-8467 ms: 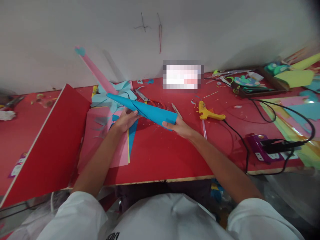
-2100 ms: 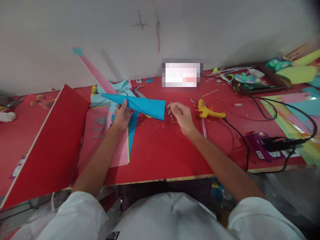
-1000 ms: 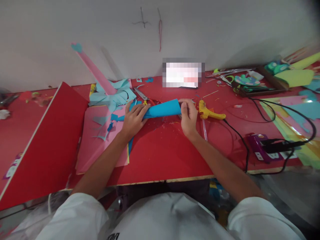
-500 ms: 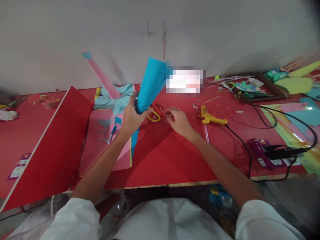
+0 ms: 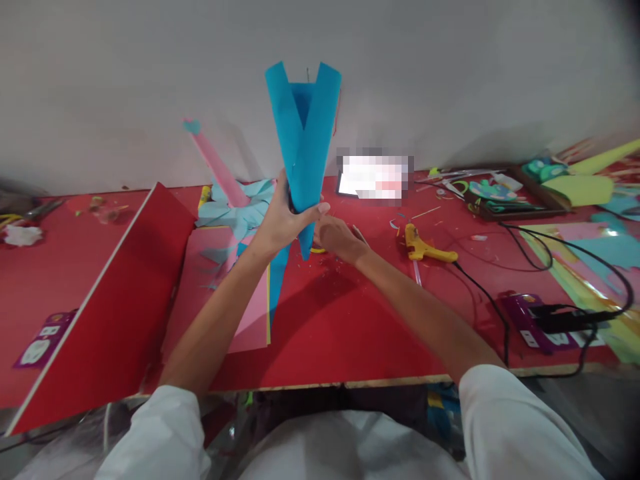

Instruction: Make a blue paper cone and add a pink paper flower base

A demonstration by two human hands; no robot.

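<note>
Blue paper cone (image 5: 311, 163), upper centre of the frame, wide end up, is grasped by the left hand (image 5: 281, 223); right hand (image 5: 341, 237) adjoins its lower part, grip indeterminable.

A paper-craft workspace: the long red-topped table (image 5: 350, 340) along a plain grey wall (image 5: 125, 80) carries a yellow plastic glue gun (image 5: 423, 251), pale pink paper sheets (image 5: 254, 327), a dark rectangular tray (image 5: 543, 183) of green cut-outs (image 5: 493, 190) and, blurred at left, possibly metal tools (image 5: 45, 210).
</note>
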